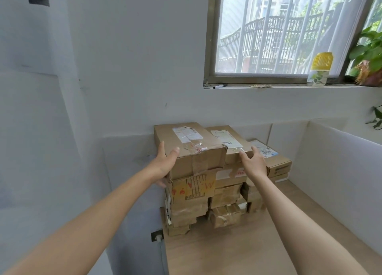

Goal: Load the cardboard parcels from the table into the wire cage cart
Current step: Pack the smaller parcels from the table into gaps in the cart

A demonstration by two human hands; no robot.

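Several taped cardboard parcels are stacked against the wall at the far end of a wooden table [237, 252]. The top left parcel [192, 148] is a long brown box with a white label. My left hand [165, 163] lies against its left side, thumb up on the top edge. My right hand [253, 163] reaches over the neighbouring parcel [227, 144], which bears a white label with handwritten digits; its fingers are spread, and touch with the box is unclear. A flatter labelled parcel [275, 161] sits at the right. The wire cage cart is out of view.
White partition panels [334, 171] wall in the table's right side and back. A white wall stands close on the left. A wall socket with a cable [158, 236] sits by the table's left edge. The window sill holds a marker, a yellow-capped jar [320, 70] and plants.
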